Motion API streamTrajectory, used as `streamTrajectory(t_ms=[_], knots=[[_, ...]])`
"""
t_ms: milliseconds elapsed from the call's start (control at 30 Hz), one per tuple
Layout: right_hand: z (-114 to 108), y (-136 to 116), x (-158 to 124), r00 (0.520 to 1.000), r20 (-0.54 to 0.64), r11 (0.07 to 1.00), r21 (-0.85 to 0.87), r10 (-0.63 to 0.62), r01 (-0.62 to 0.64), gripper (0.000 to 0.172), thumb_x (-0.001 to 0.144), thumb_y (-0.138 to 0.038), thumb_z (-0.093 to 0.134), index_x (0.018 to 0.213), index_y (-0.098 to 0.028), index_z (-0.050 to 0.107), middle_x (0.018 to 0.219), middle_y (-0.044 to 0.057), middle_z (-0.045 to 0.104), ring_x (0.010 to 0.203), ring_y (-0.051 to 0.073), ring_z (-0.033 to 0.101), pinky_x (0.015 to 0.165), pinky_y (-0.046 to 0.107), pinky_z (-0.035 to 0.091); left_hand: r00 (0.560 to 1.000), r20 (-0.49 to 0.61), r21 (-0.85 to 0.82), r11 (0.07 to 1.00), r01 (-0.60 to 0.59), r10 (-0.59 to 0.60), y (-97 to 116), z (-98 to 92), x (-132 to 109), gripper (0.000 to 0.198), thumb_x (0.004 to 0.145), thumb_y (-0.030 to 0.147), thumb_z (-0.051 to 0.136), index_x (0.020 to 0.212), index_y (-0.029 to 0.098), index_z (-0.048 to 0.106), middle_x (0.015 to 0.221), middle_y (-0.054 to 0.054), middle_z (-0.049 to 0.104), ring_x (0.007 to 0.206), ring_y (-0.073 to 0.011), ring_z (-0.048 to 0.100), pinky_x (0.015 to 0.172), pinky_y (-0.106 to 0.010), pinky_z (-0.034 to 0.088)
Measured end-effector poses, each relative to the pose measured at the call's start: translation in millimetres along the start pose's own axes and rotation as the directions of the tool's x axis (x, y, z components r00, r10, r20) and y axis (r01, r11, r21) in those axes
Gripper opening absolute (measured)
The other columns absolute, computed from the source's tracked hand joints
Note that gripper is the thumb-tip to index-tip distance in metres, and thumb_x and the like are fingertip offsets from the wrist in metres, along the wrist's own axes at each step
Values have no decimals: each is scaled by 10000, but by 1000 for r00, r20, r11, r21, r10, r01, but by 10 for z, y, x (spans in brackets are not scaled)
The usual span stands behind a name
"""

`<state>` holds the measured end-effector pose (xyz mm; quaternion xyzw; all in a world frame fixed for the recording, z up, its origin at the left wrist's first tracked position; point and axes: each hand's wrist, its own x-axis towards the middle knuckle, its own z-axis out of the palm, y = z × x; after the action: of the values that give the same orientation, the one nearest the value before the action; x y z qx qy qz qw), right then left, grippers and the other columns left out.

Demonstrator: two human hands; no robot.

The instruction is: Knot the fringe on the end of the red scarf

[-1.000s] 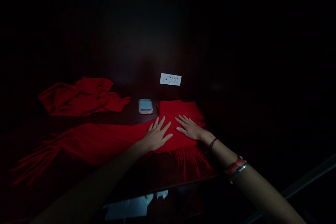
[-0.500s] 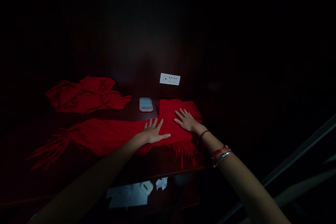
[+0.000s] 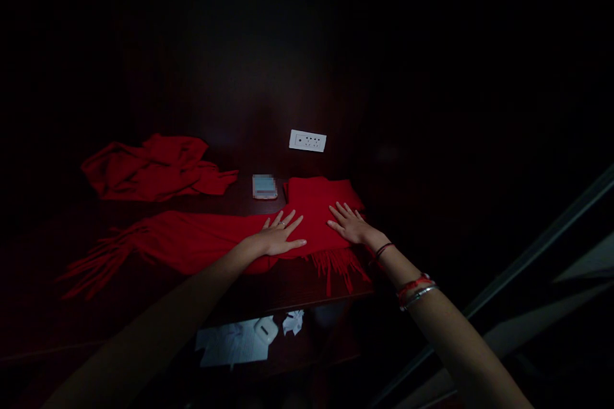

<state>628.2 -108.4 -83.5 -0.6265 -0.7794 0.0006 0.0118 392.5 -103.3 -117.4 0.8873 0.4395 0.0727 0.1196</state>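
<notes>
A red fringed scarf [image 3: 201,236] lies across the dark wooden surface, with one stretch reaching left to a loose fringe and a flatter, folded part at the right. My left hand [image 3: 279,238] rests palm down on it near the middle, fingers spread, a ring on one finger. On the right part of the scarf lies my right hand [image 3: 350,223], also flat with its fingers apart. More fringe hangs toward the front edge between and below the hands. Neither hand grips the cloth.
A crumpled red cloth [image 3: 158,166] lies at the back left. A phone [image 3: 264,186] sits behind the scarf, below a white wall socket [image 3: 307,140]. On a lower shelf are papers [image 3: 233,345], a small white case [image 3: 266,329] and crumpled paper [image 3: 292,322]. The surroundings are very dark.
My right hand has slid slightly to the right over the scarf, away from the left hand. My left hand stays flat in nearly the same place. The view has shifted a little.
</notes>
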Motion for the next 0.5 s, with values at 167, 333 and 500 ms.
streamTrajectory(t_ms=[167,333,500], knots=[[-15,163,-185,997,45,995,85,56,-59,675,779,-597,61,1326,-203,62,1385,13,9,1251,208,-33,988,477,57,999,30,1,1000,24,-24,-12,3,9,789,680,713,218,1307,290,-6,1372,-35,-77,1226,-322,-67,950,-526,55],[-64,153,-379,998,-59,995,97,-3,8,635,800,-554,17,1327,-201,40,1382,0,3,1252,191,-36,994,467,67,1000,23,7,1000,-1,1,-26,-6,-19,772,704,686,234,1312,269,7,1371,-69,-74,1229,-311,-70,952,-518,63],[65,147,-476,1000,-15,1000,11,-21,21,612,807,-548,64,1323,-221,89,1381,-3,53,1253,205,4,983,499,67,979,22,2,979,-203,203,-74,-149,-165,687,757,611,275,1314,253,92,1382,-58,-26,1250,-241,8,988,-397,131]])
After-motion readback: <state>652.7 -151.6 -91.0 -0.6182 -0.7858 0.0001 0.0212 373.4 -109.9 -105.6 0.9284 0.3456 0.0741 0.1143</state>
